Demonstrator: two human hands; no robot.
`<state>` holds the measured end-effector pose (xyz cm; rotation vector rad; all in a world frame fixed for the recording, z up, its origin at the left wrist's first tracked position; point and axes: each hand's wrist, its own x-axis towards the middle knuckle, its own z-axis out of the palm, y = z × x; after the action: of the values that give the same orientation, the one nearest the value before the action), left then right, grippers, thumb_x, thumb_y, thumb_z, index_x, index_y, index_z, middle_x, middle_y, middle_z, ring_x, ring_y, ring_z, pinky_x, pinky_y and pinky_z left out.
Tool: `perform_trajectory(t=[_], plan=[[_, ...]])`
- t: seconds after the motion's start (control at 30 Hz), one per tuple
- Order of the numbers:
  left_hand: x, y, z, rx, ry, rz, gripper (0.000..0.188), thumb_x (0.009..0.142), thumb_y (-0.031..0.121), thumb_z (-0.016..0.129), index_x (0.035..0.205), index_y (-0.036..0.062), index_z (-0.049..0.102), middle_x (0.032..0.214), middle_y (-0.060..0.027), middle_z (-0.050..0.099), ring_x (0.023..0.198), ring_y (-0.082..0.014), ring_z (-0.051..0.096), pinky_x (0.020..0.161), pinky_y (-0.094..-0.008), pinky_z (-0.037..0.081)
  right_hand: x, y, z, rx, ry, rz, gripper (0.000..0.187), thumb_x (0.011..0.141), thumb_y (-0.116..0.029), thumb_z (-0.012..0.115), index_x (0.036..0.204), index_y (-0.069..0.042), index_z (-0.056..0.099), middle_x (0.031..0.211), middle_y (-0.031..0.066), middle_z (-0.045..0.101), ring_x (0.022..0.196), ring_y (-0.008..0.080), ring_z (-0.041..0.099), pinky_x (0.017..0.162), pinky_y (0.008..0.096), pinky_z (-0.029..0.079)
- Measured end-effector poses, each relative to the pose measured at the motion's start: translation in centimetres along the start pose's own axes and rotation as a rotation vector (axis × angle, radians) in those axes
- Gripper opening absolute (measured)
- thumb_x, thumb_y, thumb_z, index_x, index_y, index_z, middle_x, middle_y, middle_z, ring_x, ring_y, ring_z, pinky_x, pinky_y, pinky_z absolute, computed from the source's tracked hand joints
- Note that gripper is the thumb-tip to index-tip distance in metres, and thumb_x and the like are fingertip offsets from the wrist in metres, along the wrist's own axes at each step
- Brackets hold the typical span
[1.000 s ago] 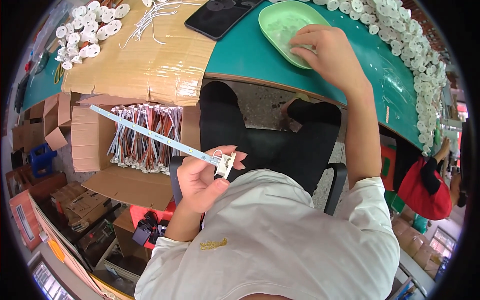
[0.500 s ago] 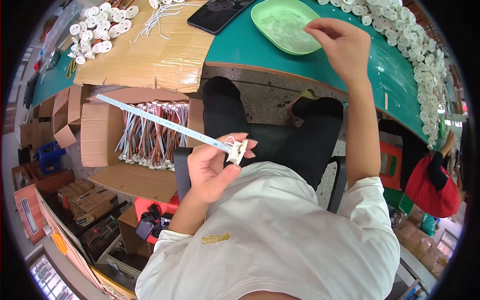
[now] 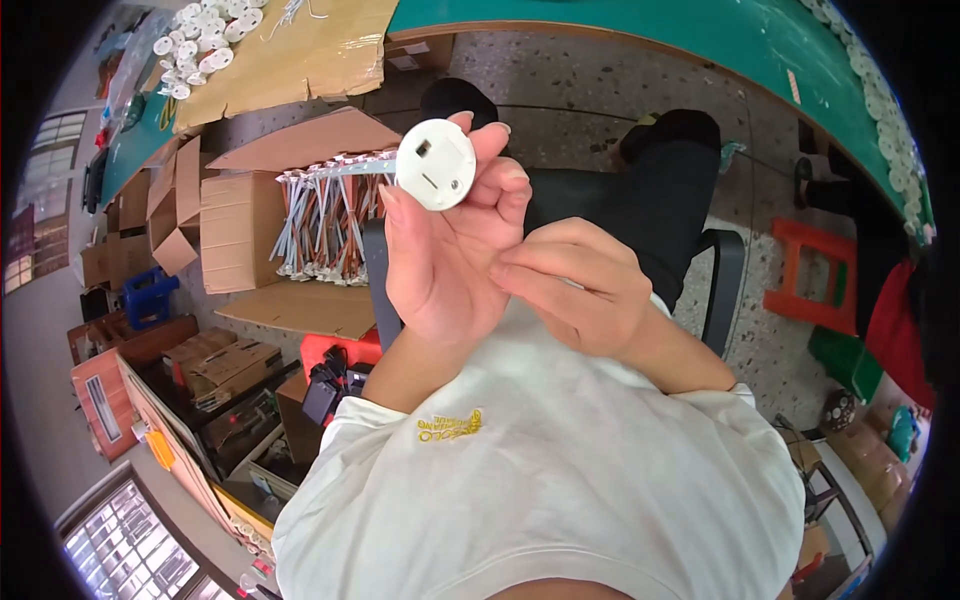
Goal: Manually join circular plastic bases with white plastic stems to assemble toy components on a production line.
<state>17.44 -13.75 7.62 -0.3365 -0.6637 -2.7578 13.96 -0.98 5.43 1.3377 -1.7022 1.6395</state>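
My left hand (image 3: 440, 275) is closed round the edge of a round white plastic cap (image 3: 437, 168), its flat face turned up. On that face are a small dark rectangular opening, a thin slot and a little round hole. Behind the cap, the LED strip (image 3: 365, 166) joined to it sticks out to the left, mostly hidden. Beside it, my right hand (image 3: 590, 290) is pinched with its fingertips against the left palm. Whatever sits in that pinch, if anything, is too small to make out.
An open cardboard box (image 3: 240, 235) at the left holds many bundled strips with wires. Beyond it, white round caps (image 3: 205, 40) lie heaped by a cardboard sheet (image 3: 300, 65) on the green table (image 3: 600, 25). A red stool (image 3: 815, 270) stands at the right.
My right hand has come back from the green dish to my left hand. The left hand has turned the cap face up and raised it. The view has shifted, so the dish is out of sight.
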Motion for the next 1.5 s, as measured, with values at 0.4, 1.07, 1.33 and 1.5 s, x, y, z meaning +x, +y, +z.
perform_trajectory(t=[0.4,1.07,1.33,1.5], plan=[[-2.0,-2.5,3.0,0.118,-0.047,-0.1,0.059,0.101,0.045,0.037,0.138,-0.0012,0.037,0.127,-0.0142,0.058,0.101,-0.0209,0.057,0.09,-0.0345,0.045,-1.9,-2.0,-3.1,0.035,0.137,0.131,0.023,0.062,0.0,0.079,0.083,-0.005,0.073,0.079,0.0039,0.066,0.071,0.0227,0.056,0.058,0.0283,0.046],[-2.2,-2.0,1.1,-0.007,0.061,-0.282,0.06,0.1,0.048,0.038,0.136,0.0004,0.04,0.129,-0.012,0.057,0.108,-0.0222,0.05,0.089,-0.0337,0.044,-1.5,0.5,-3.7,0.206,-0.124,0.191,0.016,0.064,0.002,0.074,0.079,-0.002,0.07,0.074,0.0073,0.065,0.06,0.0203,0.058,0.053,0.0278,0.046],[-2.6,-2.6,-0.7,0.187,0.11,-0.156,0.057,0.09,0.013,0.065,0.14,0.0036,0.04,0.14,-0.0105,0.047,0.121,-0.0219,0.049,0.097,-0.0383,0.044,0.5,-0.3,-4.2,-0.008,0.067,0.184,0.008,0.077,0.008,0.065,0.083,0.003,0.063,0.072,0.0107,0.063,0.055,0.0208,0.059,0.051,0.0283,0.047],[-3.0,-2.5,-1.6,0.382,0.004,-0.066,0.065,0.08,0.004,0.073,0.138,-0.0002,0.043,0.136,-0.018,0.051,0.115,-0.024,0.056,0.097,-0.0388,0.047,0.1,-0.9,-4.1,-0.019,0.092,0.265,0.011,0.076,0.011,0.064,0.085,0.005,0.062,0.072,0.011,0.063,0.055,0.02,0.059,0.052,0.0276,0.047]])
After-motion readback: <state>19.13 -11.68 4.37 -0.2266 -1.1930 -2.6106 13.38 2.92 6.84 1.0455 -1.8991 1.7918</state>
